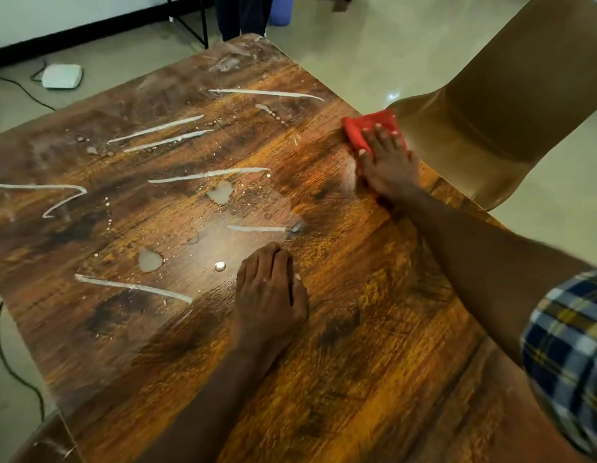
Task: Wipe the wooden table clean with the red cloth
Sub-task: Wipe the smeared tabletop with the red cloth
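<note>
The wooden table (374, 329) fills most of the view. White streaks (267, 93) and small puddles (220, 192) of liquid cover its left and middle parts. The red cloth (360, 128) lies at the table's right edge. My right hand (389, 165) presses flat on the cloth, fingers spread over it. Near the table's middle, my left hand (270, 295) rests palm down on the bare wood, fingers together, holding nothing, just right of a puddle (149, 260).
A brown plastic chair (497, 105) stands against the table's right edge, just behind the cloth. On the floor at the far left lie a white device (61, 76) and black cables (10, 362). A person's legs (243, 15) stand beyond the table's far corner.
</note>
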Demonstrator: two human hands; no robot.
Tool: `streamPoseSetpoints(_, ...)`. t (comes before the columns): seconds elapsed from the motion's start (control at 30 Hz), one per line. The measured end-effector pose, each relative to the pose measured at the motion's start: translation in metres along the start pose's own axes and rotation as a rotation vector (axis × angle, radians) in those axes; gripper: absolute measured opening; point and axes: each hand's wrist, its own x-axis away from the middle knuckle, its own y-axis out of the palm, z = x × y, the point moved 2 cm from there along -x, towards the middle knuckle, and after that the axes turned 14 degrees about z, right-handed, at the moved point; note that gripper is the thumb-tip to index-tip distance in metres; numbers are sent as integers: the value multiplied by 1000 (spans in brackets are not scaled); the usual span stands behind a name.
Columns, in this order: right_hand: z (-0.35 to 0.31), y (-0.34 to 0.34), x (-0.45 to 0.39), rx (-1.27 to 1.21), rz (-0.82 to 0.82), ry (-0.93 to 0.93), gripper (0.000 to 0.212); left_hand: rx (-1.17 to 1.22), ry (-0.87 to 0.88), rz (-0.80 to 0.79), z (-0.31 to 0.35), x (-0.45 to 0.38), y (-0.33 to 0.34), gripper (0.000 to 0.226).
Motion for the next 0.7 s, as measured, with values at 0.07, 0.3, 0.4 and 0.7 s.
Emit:
streamPoseSetpoints(0.07,3,2,-10,6,10,105,66,-1,-1,1,-1,-1,1,54)
streamPoseSetpoints(0.3,-66,9,51,-9,-134,-446,64,4,21,-9,2,-1,-1,46)
streamPoseSetpoints(0.4,-64,7,62,-46,-162,-603,60,16,11,-8,3,-3,-2,42)
streamPoseSetpoints(0.7,-108,14,87,-55,-45,-178,64,36,10,29,5,-1,-8,46)
